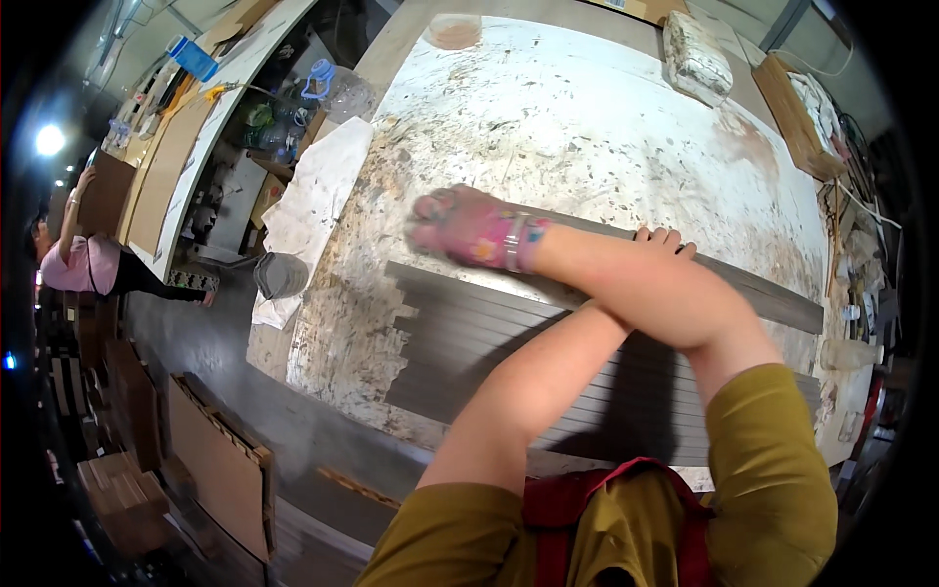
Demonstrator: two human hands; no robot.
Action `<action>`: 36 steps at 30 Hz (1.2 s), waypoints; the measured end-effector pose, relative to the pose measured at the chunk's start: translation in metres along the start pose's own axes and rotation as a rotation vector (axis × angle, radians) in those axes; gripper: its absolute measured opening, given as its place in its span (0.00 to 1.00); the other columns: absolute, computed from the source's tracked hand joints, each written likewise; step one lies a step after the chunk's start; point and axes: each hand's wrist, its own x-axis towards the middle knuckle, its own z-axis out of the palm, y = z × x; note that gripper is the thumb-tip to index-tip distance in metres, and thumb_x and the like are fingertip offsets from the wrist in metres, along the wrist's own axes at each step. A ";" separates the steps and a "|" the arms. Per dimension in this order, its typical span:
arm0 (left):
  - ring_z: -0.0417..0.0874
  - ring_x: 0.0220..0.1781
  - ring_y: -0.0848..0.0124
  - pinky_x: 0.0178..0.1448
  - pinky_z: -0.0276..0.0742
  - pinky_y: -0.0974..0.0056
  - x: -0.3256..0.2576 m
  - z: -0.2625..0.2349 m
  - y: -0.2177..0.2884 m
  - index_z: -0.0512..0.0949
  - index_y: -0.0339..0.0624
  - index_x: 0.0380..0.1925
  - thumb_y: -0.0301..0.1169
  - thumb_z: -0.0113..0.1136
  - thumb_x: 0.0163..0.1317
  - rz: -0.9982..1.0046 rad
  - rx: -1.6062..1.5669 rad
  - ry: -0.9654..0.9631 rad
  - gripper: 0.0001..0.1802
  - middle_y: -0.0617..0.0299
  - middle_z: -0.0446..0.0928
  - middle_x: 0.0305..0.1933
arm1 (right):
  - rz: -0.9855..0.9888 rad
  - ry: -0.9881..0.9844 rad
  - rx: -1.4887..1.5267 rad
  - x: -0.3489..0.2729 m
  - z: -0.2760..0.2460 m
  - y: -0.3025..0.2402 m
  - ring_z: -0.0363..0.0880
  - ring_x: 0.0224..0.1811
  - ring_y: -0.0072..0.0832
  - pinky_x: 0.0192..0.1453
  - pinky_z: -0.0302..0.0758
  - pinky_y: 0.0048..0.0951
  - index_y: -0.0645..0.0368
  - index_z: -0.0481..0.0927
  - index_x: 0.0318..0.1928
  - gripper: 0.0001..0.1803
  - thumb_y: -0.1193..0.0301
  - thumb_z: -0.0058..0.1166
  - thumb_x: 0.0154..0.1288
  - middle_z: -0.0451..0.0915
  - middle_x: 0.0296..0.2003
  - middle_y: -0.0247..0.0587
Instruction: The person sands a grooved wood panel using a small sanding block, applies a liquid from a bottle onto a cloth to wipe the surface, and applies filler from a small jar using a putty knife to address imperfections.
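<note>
Head view, looking down: the person's forearms cross above a white, stained worktop, the right one over the left, so the two hands are apart, each on the opposite side. The right hand, in a pink floral glove with a band around its cuff, is blurred at the left end of a long grey strip, its fingers curled; whether it grips anything I cannot tell. The left hand is mostly hidden behind the right forearm, with only some fingers showing by the strip's far edge, and I cannot tell whether they are clamped on it. The strip lies aslant across the worktop, its right end near the right edge. Nearer the person lies a panel of grey slats, its left end ragged and stepped, part of it in shadow. A grey bucket is at the worktop's left side, beside a whitish sheet, and a white bundle lies at the far right near a wooden tray. Farther left, a co-worker in a pink top holds a brown board
</note>
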 end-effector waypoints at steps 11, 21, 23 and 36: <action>0.78 0.48 0.57 0.55 0.71 0.55 0.013 0.023 -0.024 0.78 0.47 0.45 0.43 0.62 0.54 0.195 0.017 0.202 0.20 0.56 0.79 0.43 | 0.185 0.674 0.464 -0.209 -0.063 0.073 0.74 0.47 0.33 0.53 0.71 0.31 0.58 0.78 0.52 0.18 0.70 0.59 0.60 0.74 0.45 0.40; 0.75 0.51 0.50 0.55 0.70 0.55 -0.003 -0.061 0.031 0.72 0.40 0.55 0.40 0.59 0.63 -0.087 -0.220 -0.535 0.24 0.48 0.75 0.46 | 0.798 1.422 0.572 -0.552 -0.035 0.076 0.75 0.47 0.22 0.53 0.72 0.24 0.65 0.76 0.55 0.21 0.72 0.59 0.62 0.78 0.47 0.35; 0.76 0.51 0.50 0.54 0.72 0.56 -0.008 -0.064 0.026 0.75 0.39 0.52 0.41 0.55 0.65 -0.001 -0.334 -0.507 0.21 0.46 0.77 0.50 | 0.848 1.492 0.585 -0.585 -0.029 0.073 0.74 0.49 0.22 0.55 0.71 0.23 0.65 0.77 0.55 0.20 0.72 0.58 0.62 0.78 0.48 0.36; 0.47 0.76 0.50 0.68 0.50 0.35 0.019 0.008 0.016 0.51 0.53 0.72 0.49 0.65 0.54 -0.076 0.250 -0.486 0.49 0.53 0.46 0.76 | 1.359 1.098 0.371 -0.700 -0.023 0.251 0.81 0.46 0.35 0.53 0.75 0.31 0.58 0.81 0.50 0.22 0.64 0.61 0.53 0.83 0.43 0.47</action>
